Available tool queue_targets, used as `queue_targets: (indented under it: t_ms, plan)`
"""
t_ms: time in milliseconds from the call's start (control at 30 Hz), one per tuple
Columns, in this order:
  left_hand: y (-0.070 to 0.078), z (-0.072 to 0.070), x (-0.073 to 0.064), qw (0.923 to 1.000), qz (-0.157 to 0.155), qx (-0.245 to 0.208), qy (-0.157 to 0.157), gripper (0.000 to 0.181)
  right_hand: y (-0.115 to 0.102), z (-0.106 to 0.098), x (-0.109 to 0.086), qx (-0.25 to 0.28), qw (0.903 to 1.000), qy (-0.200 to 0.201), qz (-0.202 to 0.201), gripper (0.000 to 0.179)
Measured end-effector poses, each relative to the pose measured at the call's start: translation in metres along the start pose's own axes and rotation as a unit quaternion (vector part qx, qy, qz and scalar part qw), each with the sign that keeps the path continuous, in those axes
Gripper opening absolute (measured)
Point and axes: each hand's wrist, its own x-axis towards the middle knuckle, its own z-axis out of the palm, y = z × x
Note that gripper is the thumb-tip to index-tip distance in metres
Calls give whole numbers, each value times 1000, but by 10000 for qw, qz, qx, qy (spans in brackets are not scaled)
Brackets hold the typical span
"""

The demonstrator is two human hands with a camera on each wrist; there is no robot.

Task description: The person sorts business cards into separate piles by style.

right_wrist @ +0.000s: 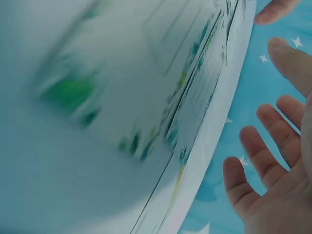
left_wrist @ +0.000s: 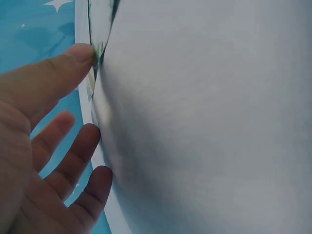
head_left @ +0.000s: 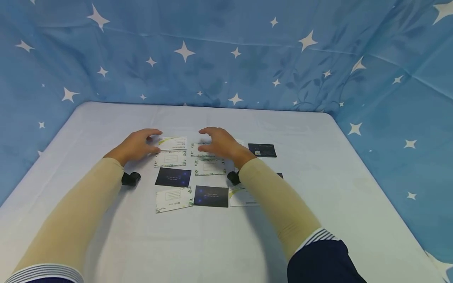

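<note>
Left grip point(head_left: 137, 144) was relaxed, thumb and fingers well apart with nothing held, and the right grip point(head_left: 223, 143) looked much the same, fingers spread and nothing in it. Tan sleeves point(head_left: 74, 208) came in from the near side over the white surface point(head_left: 141, 243), with a black gadget point(head_left: 131, 179) by the left wrist and another by the right. Nearest row had a slightly skewed leafy card point(head_left: 174, 199), a dark blue card point(head_left: 211, 196) just beside it, then a white card with a yellow curve point(head_left: 243, 198) partly blocked by the right sleeve. Past those sat a starry dark card point(head_left: 173, 177) on the left and a leaf-bordered card point(head_left: 210, 168) mid-column. Further up, a green-edged card point(head_left: 170, 158) lay by the left thumb, and a yellow-swoosh card point(head_left: 174, 144) sat just beyond it. Right thumb was over another leafy one point(head_left: 196, 151); couldn't tell if either thumb touched anything. Off right was a black QR card point(head_left: 267, 148). Way back hung a blue starry curtain point(head_left: 226, 23).
</note>
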Motion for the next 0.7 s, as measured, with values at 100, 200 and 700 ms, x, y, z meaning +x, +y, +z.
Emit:
queue_targets:
  t_ms: [100, 200, 700]
  plan:
    - [0, -1, 3, 9998, -37, -34, -197, 70, -6, 4, 13, -153, 9998, -89, -102, 64]
    - [2, -3, 6, 9993, -59, -40, -377, 70, -10, 8, 22, -231, 9995, -211, -44, 64]
    - [-3, -6, 16, 9985, -130, -244, -473, 63, -28, 27, 54, -504, 9960, -678, 302, 69]
